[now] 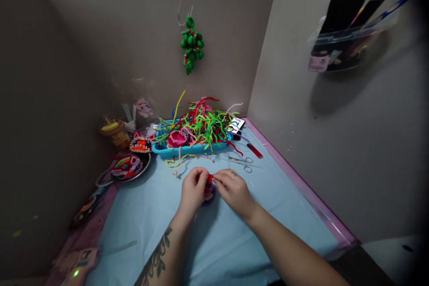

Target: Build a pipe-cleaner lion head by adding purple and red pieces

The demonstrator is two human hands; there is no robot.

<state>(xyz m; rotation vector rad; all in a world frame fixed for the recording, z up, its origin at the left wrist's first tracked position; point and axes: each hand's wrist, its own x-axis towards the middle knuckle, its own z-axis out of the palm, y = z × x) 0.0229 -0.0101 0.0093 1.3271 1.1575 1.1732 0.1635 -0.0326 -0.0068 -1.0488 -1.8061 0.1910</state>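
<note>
Over the middle of the blue cloth, my left hand (pixel 193 190) is closed on a small fuzzy pipe-cleaner piece (pixel 209 193), red at the top with pink and purple lower down. Facing it, my right hand (pixel 237 193) pinches at the red top edge of the same piece. My fingers cover much of it, so its full shape is hidden. Just beyond my hands lie small scissors (pixel 247 164) and a loose pale yellow pipe cleaner (pixel 182 159).
Behind sits a blue tray (pixel 194 149) heaped with coloured pipe cleaners (pixel 211 120). A red cutter-like object (pixel 254 150) lies to the right. At left are a metal plate (pixel 147 166) with colourful pieces and a brown pot (pixel 115 133). Grey partitions enclose the table; a green ornament (pixel 191 44) hangs behind.
</note>
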